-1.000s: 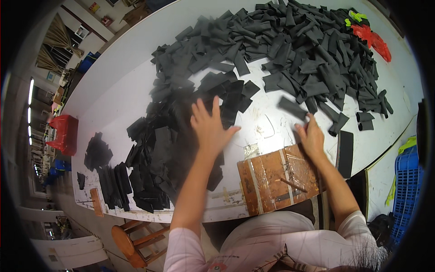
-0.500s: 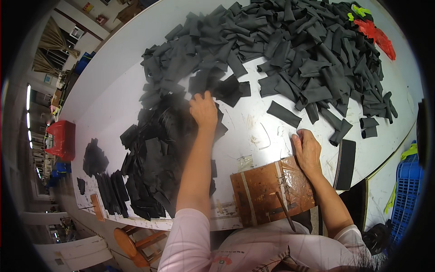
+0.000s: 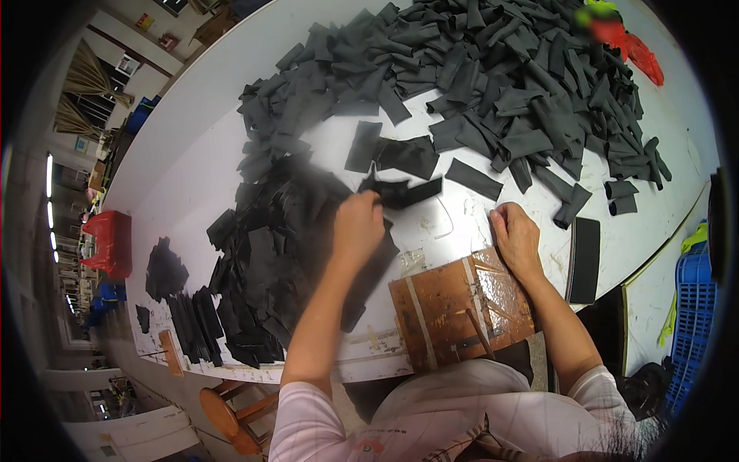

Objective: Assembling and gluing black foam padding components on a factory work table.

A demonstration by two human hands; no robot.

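My left hand (image 3: 359, 228) is pinched on a black fabric piece (image 3: 408, 192), which stretches out to the right above the white table (image 3: 431, 243). Other dark pieces (image 3: 408, 156) lie flat just beyond it. To its left spreads a loose heap of black pieces (image 3: 265, 262). My right hand (image 3: 517, 237) rests by the upper right corner of a worn brown board (image 3: 435, 312), its fingers curled together; whatever may be between them is hidden. A single dark strip (image 3: 473, 179) lies just beyond that hand.
A large pile of dark grey folded fabric tubes (image 3: 508, 85) covers the far side. Right of my right hand lies a black flat block (image 3: 586, 262). A red plastic bag (image 3: 643, 58) is at the far right, a blue crate (image 3: 693, 323) beyond the edge, a wooden stool (image 3: 223, 416) lower left.
My left hand has drawn back toward me and slightly right, with a black fabric piece in its fingers. The right hand has stayed nearly in place, fingers curled.
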